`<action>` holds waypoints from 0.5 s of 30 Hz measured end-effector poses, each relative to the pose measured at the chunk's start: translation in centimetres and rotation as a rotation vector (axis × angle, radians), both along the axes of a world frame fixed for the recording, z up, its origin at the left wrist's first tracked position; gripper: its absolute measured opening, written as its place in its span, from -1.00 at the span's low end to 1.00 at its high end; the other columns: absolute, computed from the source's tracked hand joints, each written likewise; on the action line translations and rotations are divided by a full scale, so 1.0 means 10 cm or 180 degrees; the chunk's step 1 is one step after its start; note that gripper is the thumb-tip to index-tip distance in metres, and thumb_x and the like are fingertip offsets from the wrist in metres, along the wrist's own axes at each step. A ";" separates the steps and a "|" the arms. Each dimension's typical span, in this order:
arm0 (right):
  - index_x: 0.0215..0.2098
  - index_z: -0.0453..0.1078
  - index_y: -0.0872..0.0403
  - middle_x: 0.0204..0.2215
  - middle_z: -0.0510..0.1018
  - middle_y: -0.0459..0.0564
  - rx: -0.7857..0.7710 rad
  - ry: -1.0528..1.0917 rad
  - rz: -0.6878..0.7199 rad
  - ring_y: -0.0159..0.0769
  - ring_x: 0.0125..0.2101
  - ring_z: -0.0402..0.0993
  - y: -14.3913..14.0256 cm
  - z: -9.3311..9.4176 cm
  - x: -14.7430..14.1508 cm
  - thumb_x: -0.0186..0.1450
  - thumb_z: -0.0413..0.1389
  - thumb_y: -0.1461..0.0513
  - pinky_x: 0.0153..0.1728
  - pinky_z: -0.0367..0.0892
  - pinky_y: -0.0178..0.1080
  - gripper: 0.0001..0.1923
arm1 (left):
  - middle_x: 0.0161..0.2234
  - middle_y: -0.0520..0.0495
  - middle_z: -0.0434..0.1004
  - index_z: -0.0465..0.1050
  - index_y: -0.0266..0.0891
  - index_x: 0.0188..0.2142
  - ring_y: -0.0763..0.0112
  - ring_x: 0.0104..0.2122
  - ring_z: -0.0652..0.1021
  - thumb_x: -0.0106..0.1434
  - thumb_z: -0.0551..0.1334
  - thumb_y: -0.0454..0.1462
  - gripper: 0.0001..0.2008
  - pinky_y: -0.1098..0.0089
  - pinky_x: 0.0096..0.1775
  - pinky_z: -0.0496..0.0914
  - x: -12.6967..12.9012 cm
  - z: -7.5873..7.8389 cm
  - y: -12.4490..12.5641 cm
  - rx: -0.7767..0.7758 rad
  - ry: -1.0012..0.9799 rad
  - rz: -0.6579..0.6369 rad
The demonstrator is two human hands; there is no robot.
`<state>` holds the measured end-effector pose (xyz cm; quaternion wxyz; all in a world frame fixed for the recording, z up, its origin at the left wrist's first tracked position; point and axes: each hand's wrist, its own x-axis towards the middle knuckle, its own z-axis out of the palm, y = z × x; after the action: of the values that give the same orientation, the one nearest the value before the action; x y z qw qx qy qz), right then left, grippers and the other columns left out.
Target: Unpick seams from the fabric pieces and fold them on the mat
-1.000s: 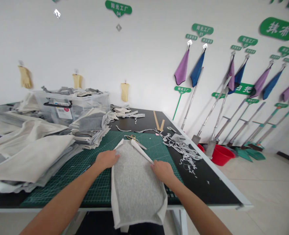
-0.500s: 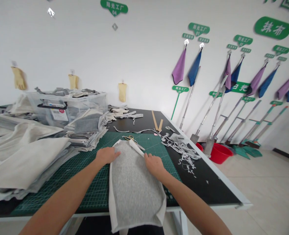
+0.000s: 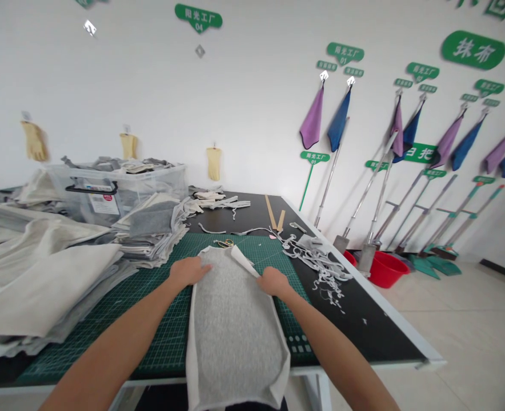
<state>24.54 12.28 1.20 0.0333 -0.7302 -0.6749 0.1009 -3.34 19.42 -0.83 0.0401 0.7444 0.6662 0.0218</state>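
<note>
Cloth (image 3: pixel 233 325) was laid on the mat (image 3: pixel 149 308), uncut; left hand (image 3: pixel 187 270) pressed flat, right hand (image 3: pixel 273 281) pinched its folded edge.

You are in a textile workshop, at a cutting station. The bench (image 3: pixel 376 319) carries a green cutting mat (image 3: pixel 149 308). Left of the mat lie stacks of cut cloth (image 3: pixel 42 268), and behind those a clear bin (image 3: pixel 119 191) full of fabric. Right of the mat lie trimmed scraps (image 3: pixel 321 268); at its far edge, scissors (image 3: pixel 225 244). On the wall beyond the mat, green signs (image 3: pixel 473 50) label hanging rags (image 3: pixel 312 120), gloves (image 3: pixel 213 162) and leaning mops (image 3: pixel 364 200).
</note>
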 end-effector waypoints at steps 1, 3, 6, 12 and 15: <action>-0.16 0.47 0.20 -0.16 0.55 0.28 -0.0053 -0.0018 0.0035 -0.07 -0.14 0.51 0.00 0.01 0.02 0.27 0.00 0.16 -0.22 0.34 -0.21 -0.67 | -0.13 -0.34 0.54 0.46 -0.24 -0.07 -0.04 -0.10 0.52 0.17 -0.10 0.20 -0.30 0.09 -0.16 0.37 0.00 0.00 0.00 0.0017 0.0013 -0.0021; -0.17 0.48 0.19 -0.16 0.56 0.25 -0.0160 -0.0096 0.0124 -0.09 -0.15 0.52 0.00 0.03 0.06 0.25 0.02 0.13 -0.24 0.34 -0.23 -0.66 | -0.13 -0.33 0.54 0.46 -0.24 -0.07 -0.04 -0.10 0.52 0.18 -0.10 0.20 -0.32 0.10 -0.16 0.37 0.01 0.01 -0.02 0.0051 0.0046 -0.0087; -0.19 0.49 0.17 -0.17 0.56 0.24 -0.0254 -0.0212 0.0251 -0.08 -0.16 0.52 -0.07 0.04 0.10 0.24 0.03 0.12 -0.24 0.34 -0.22 -0.66 | -0.14 -0.32 0.54 0.49 -0.23 -0.12 -0.02 -0.10 0.52 0.20 -0.09 0.17 -0.36 0.10 -0.14 0.36 0.02 0.02 -0.09 0.0075 0.0099 -0.0254; -0.27 0.49 0.18 -0.22 0.57 0.26 -0.0232 -0.0511 0.0448 -0.05 -0.18 0.52 -0.41 0.05 0.26 0.26 -0.02 0.17 -0.23 0.32 -0.17 -0.70 | -0.17 -0.30 0.56 0.49 -0.19 -0.10 0.01 -0.12 0.53 0.22 -0.07 0.13 -0.41 0.12 -0.15 0.36 0.09 0.05 -0.33 0.0037 0.0176 -0.0647; -0.28 0.46 0.20 -0.25 0.57 0.26 -0.0111 -0.0691 0.0459 -0.04 -0.20 0.53 -0.66 0.01 0.36 0.28 -0.06 0.22 -0.24 0.32 -0.15 -0.71 | -0.18 -0.28 0.57 0.48 -0.17 -0.11 0.03 -0.13 0.54 0.22 -0.07 0.13 -0.42 0.13 -0.14 0.35 0.14 0.06 -0.48 0.0047 0.0199 -0.0873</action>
<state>28.17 5.67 1.27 -0.0600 -0.6870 -0.7234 0.0352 -1.92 14.58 -0.25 0.0165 0.8290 0.5590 -0.0022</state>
